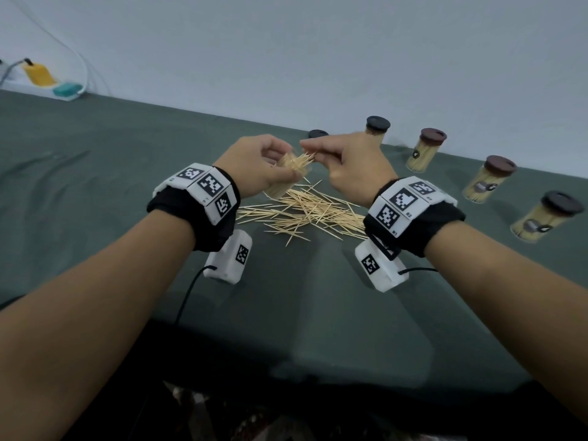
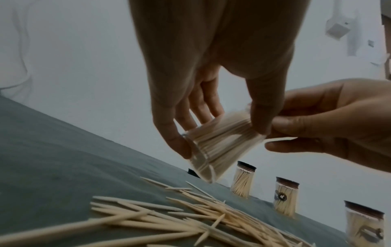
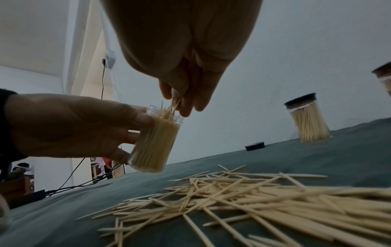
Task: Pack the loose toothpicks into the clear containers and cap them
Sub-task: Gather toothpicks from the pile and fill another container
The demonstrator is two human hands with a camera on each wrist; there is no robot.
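Left hand grips the open clear container round its wall, lifted off the surface and tilted toward the right hand, which pinches a small bunch of toothpicks between thumb and fingertips and feeds their points into the mouth. In the right wrist view the container looks nearly full, with a few sticks standing proud of the rim at odd angles.

To do this step well, I would keep the container tipped so the packed sticks lean to one side and leave a gap at the mouth. The bunch should go in parallel to those already inside, not across them. With so little room left, small bunches seem safer than large ones; a forced bunch may splay and jam or spill. Before capping, the proud tips need tapping down below the rim.

A pile of loose toothpicks lies on the surface just below the hands, so plenty remains to pack. A loose dark cap rests farther back, likely meant for this container. 4 capped containers stand in a row to the right, already full.
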